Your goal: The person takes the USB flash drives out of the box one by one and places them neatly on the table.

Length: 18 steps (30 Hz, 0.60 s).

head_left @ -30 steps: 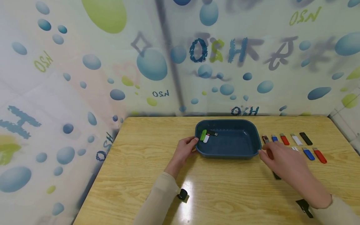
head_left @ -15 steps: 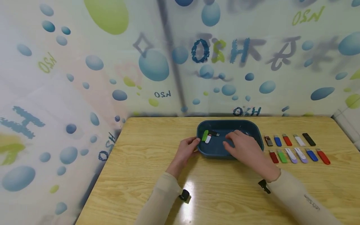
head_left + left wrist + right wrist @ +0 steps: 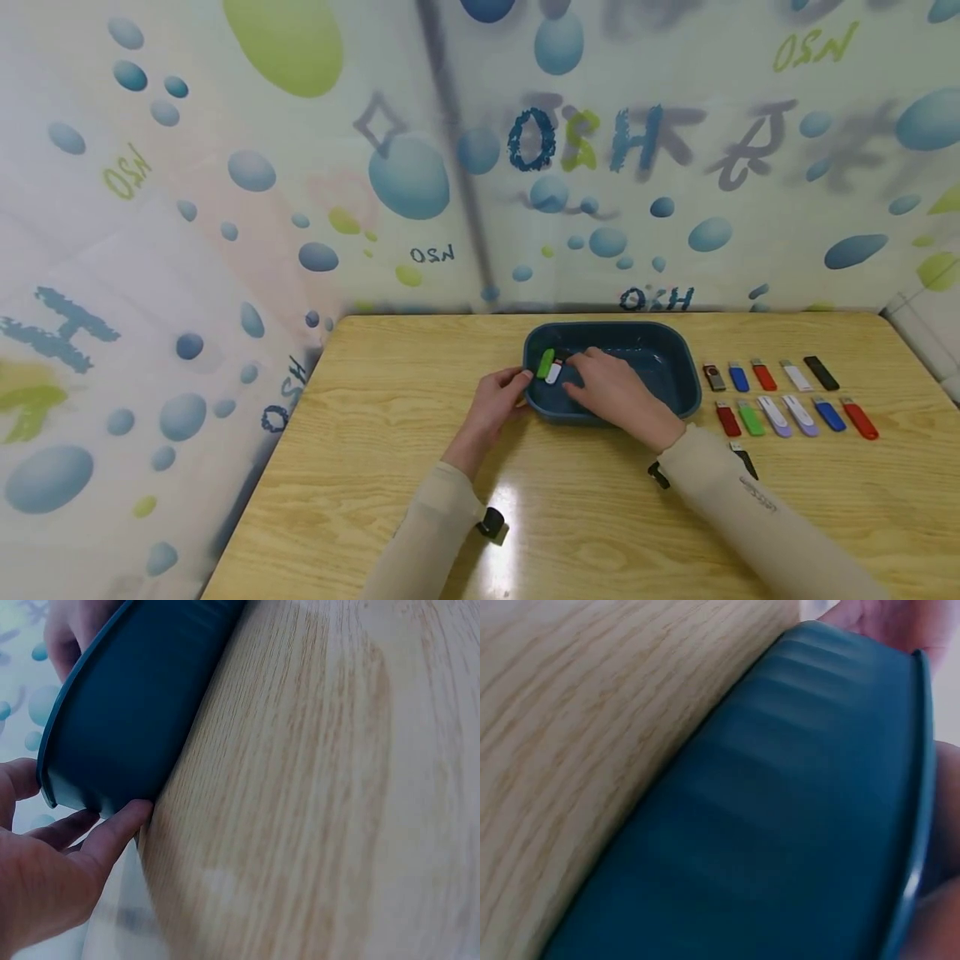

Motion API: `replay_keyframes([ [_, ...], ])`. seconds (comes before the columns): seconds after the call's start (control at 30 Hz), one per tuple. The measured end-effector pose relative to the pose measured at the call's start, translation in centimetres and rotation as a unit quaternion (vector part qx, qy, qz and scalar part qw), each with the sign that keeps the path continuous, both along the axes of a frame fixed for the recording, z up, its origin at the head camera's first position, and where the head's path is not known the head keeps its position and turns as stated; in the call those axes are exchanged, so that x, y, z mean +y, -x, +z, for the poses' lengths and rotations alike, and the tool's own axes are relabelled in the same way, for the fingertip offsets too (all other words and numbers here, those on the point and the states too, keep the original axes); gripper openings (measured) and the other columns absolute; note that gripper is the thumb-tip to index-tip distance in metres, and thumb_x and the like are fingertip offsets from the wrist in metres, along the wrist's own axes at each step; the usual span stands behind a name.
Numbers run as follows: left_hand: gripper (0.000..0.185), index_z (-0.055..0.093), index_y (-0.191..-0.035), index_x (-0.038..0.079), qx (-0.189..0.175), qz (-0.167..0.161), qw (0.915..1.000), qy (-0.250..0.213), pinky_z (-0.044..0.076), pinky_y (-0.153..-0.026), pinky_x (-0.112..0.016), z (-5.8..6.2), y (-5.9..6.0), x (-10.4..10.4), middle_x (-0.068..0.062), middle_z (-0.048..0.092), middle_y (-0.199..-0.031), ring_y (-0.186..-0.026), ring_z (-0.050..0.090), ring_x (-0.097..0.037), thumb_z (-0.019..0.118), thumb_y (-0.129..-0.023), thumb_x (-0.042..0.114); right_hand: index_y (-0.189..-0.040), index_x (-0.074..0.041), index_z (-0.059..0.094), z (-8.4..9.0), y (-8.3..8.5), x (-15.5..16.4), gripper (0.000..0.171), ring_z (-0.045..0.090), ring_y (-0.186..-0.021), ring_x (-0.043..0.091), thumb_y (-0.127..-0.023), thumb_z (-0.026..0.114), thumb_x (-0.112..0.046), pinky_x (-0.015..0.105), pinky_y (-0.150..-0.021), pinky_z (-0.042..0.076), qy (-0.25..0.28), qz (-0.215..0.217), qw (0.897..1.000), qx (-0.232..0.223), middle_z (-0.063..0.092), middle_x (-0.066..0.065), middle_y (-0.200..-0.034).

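A dark blue plastic tray (image 3: pixel 678 367) stands near the table's back edge. My left hand (image 3: pixel 498 404) grips its left end, thumb at the rim and fingers against the outer wall (image 3: pixel 127 712). Inside the tray, my right hand (image 3: pixel 611 392) reaches down with bent fingers over the left part. Its fingertips are beside a white USB stick (image 3: pixel 553 372); whether they pinch anything is hidden. A green USB stick (image 3: pixel 545 364) lies against the tray's left side. In the right wrist view the tray wall (image 3: pixel 780 802) covers most of that hand.
Right of the tray, several USB sticks lie in two rows, among them a red one (image 3: pixel 860 418), a blue one (image 3: pixel 829 414) and a black one (image 3: pixel 822 372). Another black stick (image 3: pixel 743 460) lies nearer, beside my right sleeve. A patterned curtain (image 3: pixel 555 233) hangs behind the table (image 3: pixel 390 400).
My right hand has moved left from the USB sticks beside the tray, over its rim and down into its left part. It now covers the black stick inside. My left hand stays on the tray.
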<state>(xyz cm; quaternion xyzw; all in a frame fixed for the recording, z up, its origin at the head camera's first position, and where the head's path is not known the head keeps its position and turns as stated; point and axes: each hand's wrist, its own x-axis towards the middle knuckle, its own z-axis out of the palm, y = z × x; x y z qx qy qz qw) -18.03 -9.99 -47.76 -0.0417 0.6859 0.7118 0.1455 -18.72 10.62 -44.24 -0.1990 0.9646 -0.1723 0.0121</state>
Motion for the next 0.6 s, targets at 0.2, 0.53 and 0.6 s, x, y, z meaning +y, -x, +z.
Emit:
replay_keyframes([
  [0.2,0.048,0.050,-0.145,-0.012,0.010,-0.004,0.9999,-0.007,0.058,-0.098,-0.044,-0.2,0.0,0.0,-0.028,0.055,-0.144,-0.128,0.060,-0.035,0.053,-0.109,0.020,-0.124,0.002,0.070,-0.9,1.2,-1.0,0.042,0.065,-0.087,0.026,-0.094,0.078,-0.026,0.045,-0.077,0.059,-0.007,0.010,1.000,-0.018,0.067,0.015,-0.102],
  [0.53,0.049,0.052,-0.145,-0.010,0.015,-0.009,0.9998,-0.009,0.058,-0.097,-0.043,-0.4,0.0,-0.2,-0.026,0.057,-0.143,-0.128,0.061,-0.035,0.055,-0.108,0.022,-0.112,0.003,0.069,-1.7,2.6,-2.1,0.032,0.062,-0.083,0.026,-0.094,0.078,-0.023,0.043,-0.073,0.057,-0.003,-0.004,0.999,-0.039,0.064,0.012,-0.094],
  [0.6,0.049,0.053,-0.145,-0.009,0.012,-0.009,0.9999,-0.009,0.058,-0.098,-0.042,-0.3,0.0,-0.2,-0.025,0.057,-0.143,-0.129,0.060,-0.035,0.056,-0.108,0.023,-0.110,0.001,0.068,-1.7,2.8,-2.3,0.034,0.060,-0.080,0.024,-0.094,0.079,-0.027,0.041,-0.070,0.055,-0.003,-0.014,0.999,-0.052,0.062,0.011,-0.091],
])
